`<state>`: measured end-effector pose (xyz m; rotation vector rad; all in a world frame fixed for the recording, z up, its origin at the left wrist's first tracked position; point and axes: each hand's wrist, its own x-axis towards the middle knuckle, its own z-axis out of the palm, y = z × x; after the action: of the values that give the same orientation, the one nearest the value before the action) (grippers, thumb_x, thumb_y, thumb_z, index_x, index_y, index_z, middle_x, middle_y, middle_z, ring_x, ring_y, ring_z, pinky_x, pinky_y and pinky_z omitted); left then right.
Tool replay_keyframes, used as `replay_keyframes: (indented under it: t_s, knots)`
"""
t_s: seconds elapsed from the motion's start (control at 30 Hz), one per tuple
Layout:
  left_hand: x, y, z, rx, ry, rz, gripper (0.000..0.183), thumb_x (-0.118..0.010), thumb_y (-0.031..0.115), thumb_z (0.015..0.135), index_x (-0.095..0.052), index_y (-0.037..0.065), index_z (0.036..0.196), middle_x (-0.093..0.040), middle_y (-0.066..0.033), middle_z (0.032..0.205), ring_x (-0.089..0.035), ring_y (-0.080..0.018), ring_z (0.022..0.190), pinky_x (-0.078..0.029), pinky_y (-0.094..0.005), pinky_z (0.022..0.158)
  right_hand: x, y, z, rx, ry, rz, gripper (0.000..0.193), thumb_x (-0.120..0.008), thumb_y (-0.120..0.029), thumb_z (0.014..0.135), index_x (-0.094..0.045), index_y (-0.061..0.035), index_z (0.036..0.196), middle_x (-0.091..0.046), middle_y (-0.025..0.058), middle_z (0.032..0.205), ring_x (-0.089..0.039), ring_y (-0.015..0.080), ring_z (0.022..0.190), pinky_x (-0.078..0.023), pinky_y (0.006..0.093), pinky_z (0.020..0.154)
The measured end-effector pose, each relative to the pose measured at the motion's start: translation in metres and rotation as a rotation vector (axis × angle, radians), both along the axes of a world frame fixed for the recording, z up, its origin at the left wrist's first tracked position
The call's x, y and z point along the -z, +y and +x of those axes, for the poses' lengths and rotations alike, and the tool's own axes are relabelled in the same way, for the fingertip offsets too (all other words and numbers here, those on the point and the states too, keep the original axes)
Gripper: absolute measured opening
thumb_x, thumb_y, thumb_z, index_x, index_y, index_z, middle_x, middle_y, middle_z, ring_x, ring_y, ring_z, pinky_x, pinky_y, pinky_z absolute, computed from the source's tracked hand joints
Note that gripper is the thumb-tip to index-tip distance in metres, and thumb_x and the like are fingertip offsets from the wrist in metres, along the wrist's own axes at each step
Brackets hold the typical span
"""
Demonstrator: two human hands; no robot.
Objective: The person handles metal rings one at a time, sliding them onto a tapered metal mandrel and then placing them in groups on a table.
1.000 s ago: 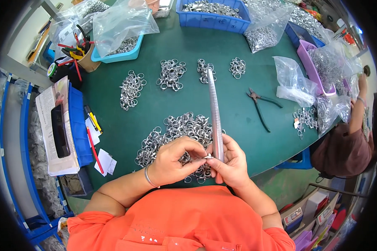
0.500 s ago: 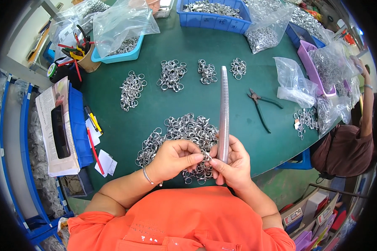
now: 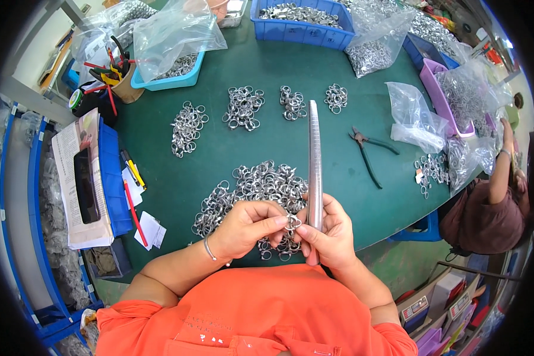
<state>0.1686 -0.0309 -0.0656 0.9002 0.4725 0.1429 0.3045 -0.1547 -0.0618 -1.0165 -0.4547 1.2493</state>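
Between the fingertips of both hands is a small silver-coloured ring (image 3: 292,222). My left hand (image 3: 246,229) pinches it with thumb and index finger. My right hand (image 3: 333,234) touches the ring's other side with its thumb, while its fingers hold a tapered ring mandrel (image 3: 315,160). The mandrel stands roughly upright in the picture, its thin end pointing away from me and its reddish handle low in the palm. Under and beyond my hands lies a large heap of metal rings (image 3: 267,183), partly hidden by them.
Smaller ring piles (image 3: 243,108) lie farther back on the green table (image 3: 249,151). Cutting pliers (image 3: 371,153) rest at right, near a plastic bag (image 3: 415,121). Blue (image 3: 302,31), turquoise (image 3: 171,82) and purple bins (image 3: 436,89) stand around the edges. A person (image 3: 486,204) sits at right.
The mandrel has shifted slightly left and toward me. The ring has turned, so its round opening shows more. At right, the other person's raised arm has come down.
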Motion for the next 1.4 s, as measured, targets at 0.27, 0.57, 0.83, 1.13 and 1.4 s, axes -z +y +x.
replay_keyframes:
  t_s: [0.27,0.57,0.83,1.13,1.4]
  knots:
    - [-0.002,-0.004,0.004,-0.097,-0.025,0.037,0.007,-0.059,0.004,0.082,-0.059,-0.002,0.079,-0.057,-0.0117,0.088,-0.057,-0.0140,0.070,-0.050,-0.0236,0.057,0.000,-0.002,-0.003,0.076,-0.062,-0.001,0.055,-0.060,0.008,0.077,-0.032,0.0010,0.124,-0.053,0.0115,0.092,-0.057,0.0116,0.071,-0.047,0.0173,0.045]
    - [0.005,-0.006,0.007,-0.147,-0.176,0.100,0.016,-0.061,0.000,0.081,-0.058,-0.004,0.096,-0.057,-0.0101,0.093,-0.061,-0.0168,0.074,-0.053,-0.0263,0.065,0.004,-0.002,-0.003,0.083,-0.037,0.006,0.048,-0.056,0.005,0.081,-0.032,0.0018,0.123,-0.055,0.0135,0.092,-0.057,0.0118,0.067,-0.047,0.0180,0.044]
    - [0.005,0.006,0.005,-0.201,-0.048,-0.142,0.014,-0.055,0.006,0.087,-0.058,-0.005,0.095,-0.057,-0.0101,0.096,-0.063,-0.0188,0.080,-0.053,-0.0272,0.069,0.011,-0.024,0.012,0.138,-0.001,-0.145,0.038,-0.051,-0.004,0.086,-0.036,0.0011,0.121,-0.054,0.0091,0.083,-0.048,0.0092,0.052,-0.041,0.0196,0.038]
    - [0.009,0.010,0.003,-0.174,-0.119,-0.207,0.016,-0.057,0.003,0.085,-0.058,-0.005,0.099,-0.059,-0.0093,0.095,-0.062,-0.0168,0.081,-0.052,-0.0269,0.070,0.010,-0.037,0.009,0.081,0.000,-0.185,0.039,-0.051,-0.003,0.086,-0.036,0.0008,0.122,-0.051,0.0066,0.082,-0.046,0.0080,0.052,-0.040,0.0201,0.038]
    - [0.003,0.022,0.001,-0.323,-0.212,-0.100,0.018,-0.056,0.005,0.085,-0.056,-0.001,0.102,-0.059,-0.0088,0.097,-0.061,-0.0188,0.086,-0.051,-0.0299,0.073,-0.010,-0.046,0.012,-0.170,-0.296,-0.265,0.053,-0.057,-0.004,0.083,-0.037,-0.0033,0.132,-0.059,0.0040,0.081,-0.051,0.0055,0.054,-0.040,0.0190,0.042]
